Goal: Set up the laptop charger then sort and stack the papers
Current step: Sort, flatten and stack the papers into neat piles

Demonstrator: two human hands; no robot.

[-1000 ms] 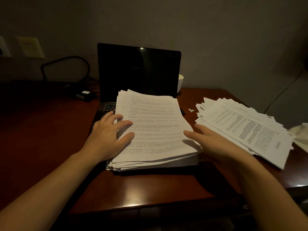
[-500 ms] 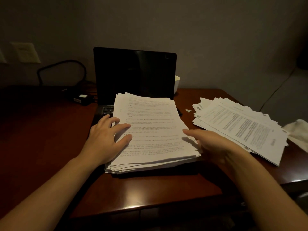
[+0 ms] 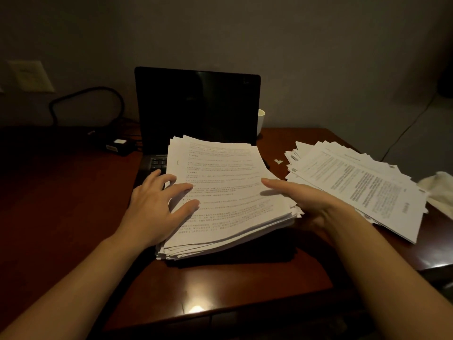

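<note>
**Hands square the stack; loose pile waits**

The work in hand looks like the paper step, not the charger. The charger (image 3: 117, 146) lies at the back left of the bench (image 3: 232, 285), just beside the laptop (image 3: 196, 106), and its cable (image 3: 85, 99) loops up against the wall. It is too dark to tell whether either end is plugged in.

The stack (image 3: 228, 192) sits in the middle of the bench. Its far end lies over the laptop's keyboard and its edges are ragged, most of all at the near left corner.

- **Left hand** (image 3: 157, 207): wide, with fingers spread and flat on the stack's left margin. It presses down and holds nothing.
- **Right hand** (image 3: 316, 204): also wide, set edge-on against the stack's right side with one straight digit laid over the top sheet. Its lower fingers are hidden, so I cannot say whether any reach under the paper.

A second pile (image 3: 355, 182) lies fanned out near the right edge of the bench, apart from the stack, and part of it overhangs the edge. A cup (image 3: 261, 119) shows behind the laptop, and a cloth (image 3: 438, 190) lies at the far right.

Judged from this, sorting is well along but stacking is not finished. The next move calls for both palms to push inward and bring the sheets flush. The fanned pile then needs gathering, with care that the overhanging sheets do not slide off.
</note>
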